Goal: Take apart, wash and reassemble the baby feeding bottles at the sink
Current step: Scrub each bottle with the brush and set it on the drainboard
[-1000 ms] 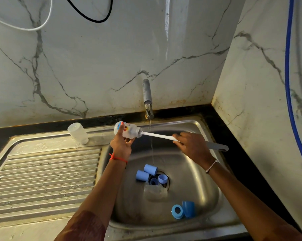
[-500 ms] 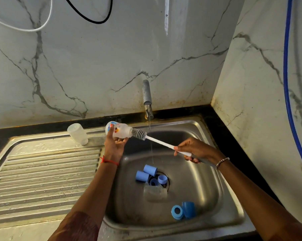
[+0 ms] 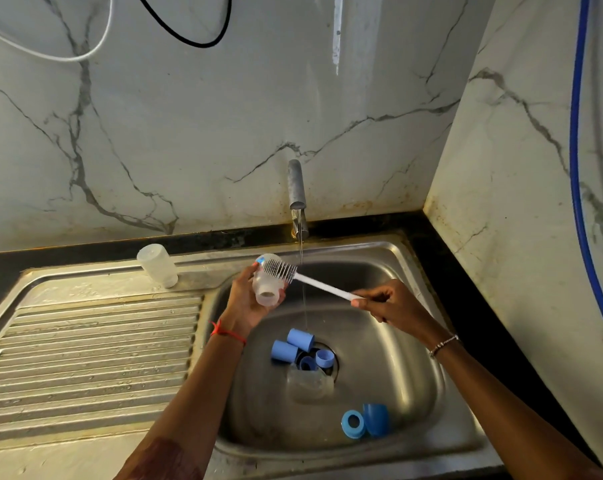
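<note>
1. Here the left hand [image 3: 246, 304] grips a clear bottle [image 3: 267, 291] above the sink [image 3: 362, 245], mouth toward the camera;
2. the right hand [image 3: 393, 304] pinches the brush [image 3: 322, 284] by its handle; its bristles lie against the bottle's outside;
3. water runs from the tap [image 3: 296, 188].

Blue caps [image 3: 284, 350], white brush [image 3: 322, 285], clear bottle [image 3: 267, 289], grey-veined white marble wall [image 3: 189, 133], red wrist thread [image 3: 228, 333], blue hose [image 3: 575, 133].
</note>
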